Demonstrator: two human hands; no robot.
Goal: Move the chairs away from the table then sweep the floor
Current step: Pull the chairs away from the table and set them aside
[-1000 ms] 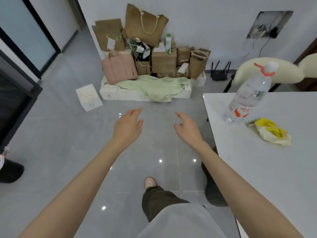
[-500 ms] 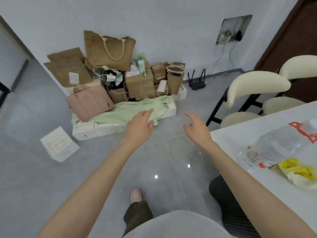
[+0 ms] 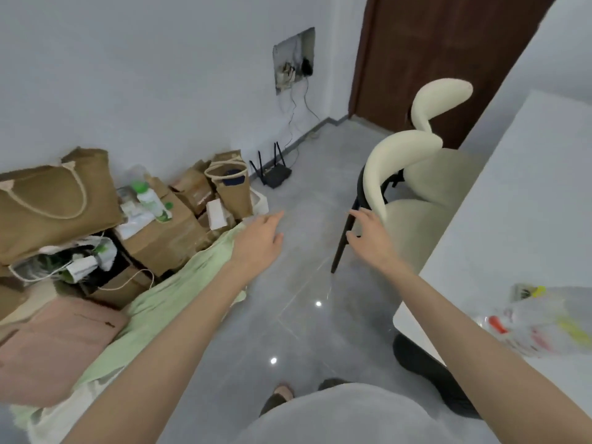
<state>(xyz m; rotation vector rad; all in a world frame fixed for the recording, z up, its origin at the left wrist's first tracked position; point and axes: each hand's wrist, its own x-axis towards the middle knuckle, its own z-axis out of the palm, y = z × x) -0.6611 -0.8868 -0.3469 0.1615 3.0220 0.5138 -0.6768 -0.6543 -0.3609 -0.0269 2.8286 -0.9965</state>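
Two cream chairs [image 3: 400,145], white table [image 3: 512,203], grey floor [image 3: 288,318]; left grip [image 3: 259,241], right grip [image 3: 368,238] spread, empty

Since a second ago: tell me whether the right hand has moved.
Yes. The right hand has moved toward the nearest cream padded chair with black legs, now beside its backrest's near end.

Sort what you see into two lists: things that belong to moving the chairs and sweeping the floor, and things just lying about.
Job in hand: near chair, far chair, table, floor, left hand and right hand, both open and empty.

Lying about: brown bags, cardboard boxes, green cloth, router, bottle on the table.
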